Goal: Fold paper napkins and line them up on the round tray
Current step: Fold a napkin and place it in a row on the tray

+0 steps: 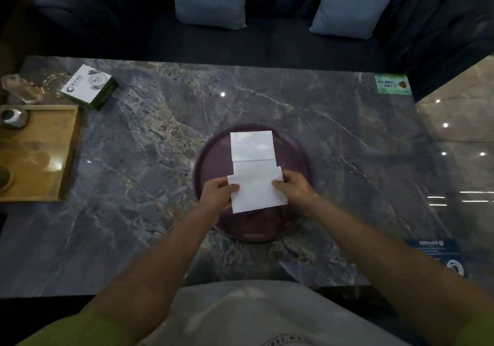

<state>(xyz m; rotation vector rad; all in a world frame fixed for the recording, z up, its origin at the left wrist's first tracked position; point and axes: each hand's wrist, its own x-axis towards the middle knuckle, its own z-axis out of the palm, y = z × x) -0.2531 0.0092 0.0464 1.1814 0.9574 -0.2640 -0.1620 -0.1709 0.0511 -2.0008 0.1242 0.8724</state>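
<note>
Your left hand (217,190) pinches the left edge of a folded white napkin (256,193), thumb on top. Your right hand (295,188) pinches the right edge the same way. Both closed on the paper, neither spread wide.

The held napkin sits slightly skewed over the near half of the round tray (208,155); can't tell if it's resting on the tray or just above it. Its far edge overlaps a second napkin (255,167) lying flat, and beyond that a third napkin (252,145) reaches toward the tray's far rim. All three run in one line down the tray's middle, on the marble bench (347,158).

Step in hand, as I read it: placing the third in the row, fold looks done.

Next move calls for squaring it. Rotate it so its side edges match the two behind, keep the overlap even, lower flat, then let go with both hands together so it doesn't shift. Thin paper will drag easily.
</note>
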